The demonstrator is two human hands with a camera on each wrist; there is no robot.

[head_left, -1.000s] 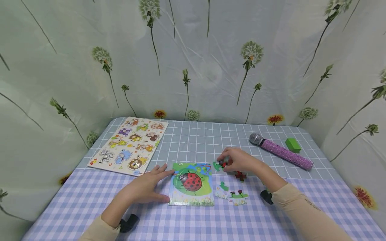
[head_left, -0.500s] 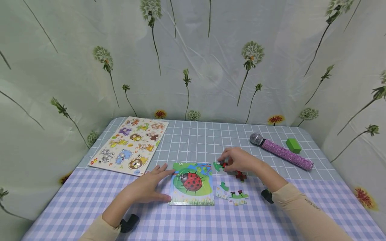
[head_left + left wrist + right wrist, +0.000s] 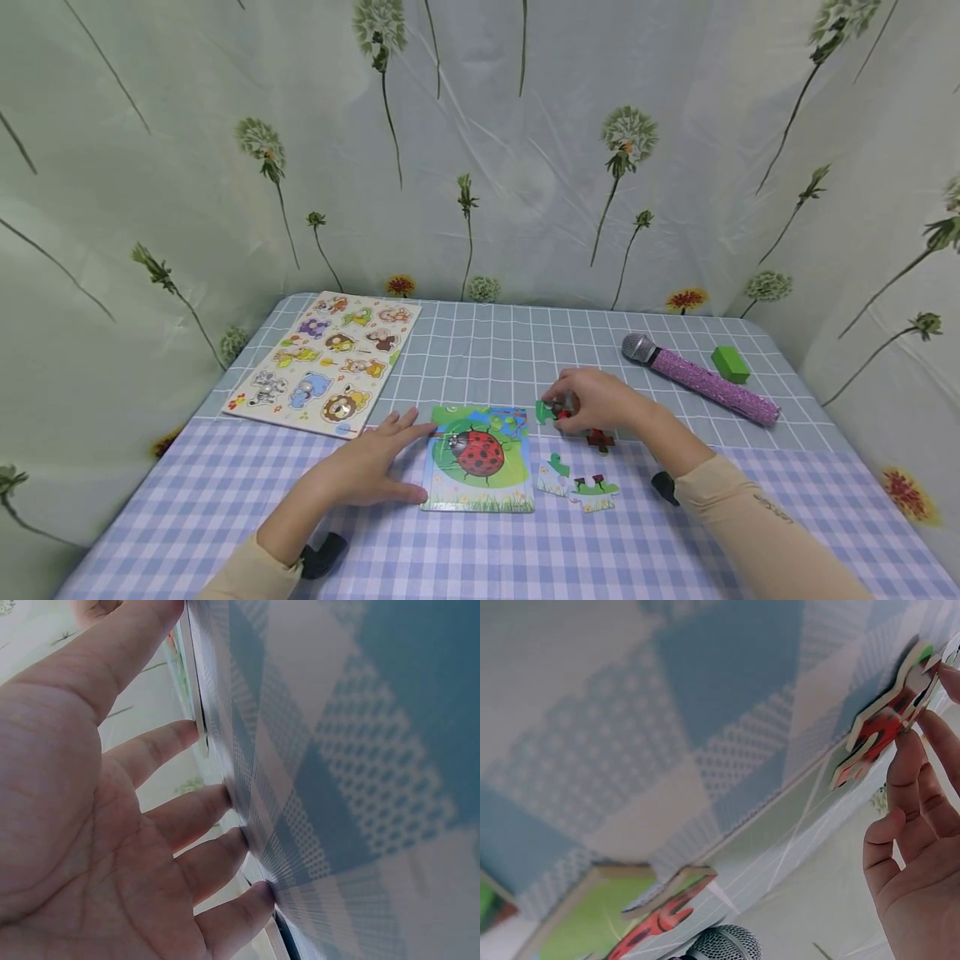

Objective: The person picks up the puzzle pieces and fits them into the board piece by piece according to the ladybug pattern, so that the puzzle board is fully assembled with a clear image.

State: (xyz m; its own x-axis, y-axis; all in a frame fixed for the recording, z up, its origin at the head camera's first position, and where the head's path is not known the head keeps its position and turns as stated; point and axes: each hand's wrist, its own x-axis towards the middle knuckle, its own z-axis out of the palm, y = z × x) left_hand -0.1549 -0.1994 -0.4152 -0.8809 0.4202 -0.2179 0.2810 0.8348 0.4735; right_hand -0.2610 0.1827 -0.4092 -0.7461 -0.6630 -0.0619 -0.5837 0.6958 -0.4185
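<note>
A square ladybug jigsaw puzzle (image 3: 480, 458) lies flat on the checked cloth. My left hand (image 3: 367, 462) rests at its left edge, thumb and fingers spread; the left wrist view shows the extended fingers (image 3: 214, 862) right at the cloth. To the puzzle's upper right, my right hand (image 3: 600, 402) pinches a green, red and black jigsaw piece (image 3: 543, 412) between thumb and fingers, low over the table. In the right wrist view the fingertips meet this piece (image 3: 889, 724), partly covering it. Just below the hand lies a red jigsaw piece (image 3: 600, 441).
Two loose green-and-white pieces, a left one (image 3: 553, 478) and a right one (image 3: 595, 495), lie right of the puzzle. An animal puzzle board (image 3: 318, 362) stands back left. A purple glitter microphone (image 3: 708, 382) and a green block (image 3: 731, 364) lie back right.
The pinched piece has turned slightly and shifted a little to the right under my right fingers. My left hand stays at the puzzle's left edge.
</note>
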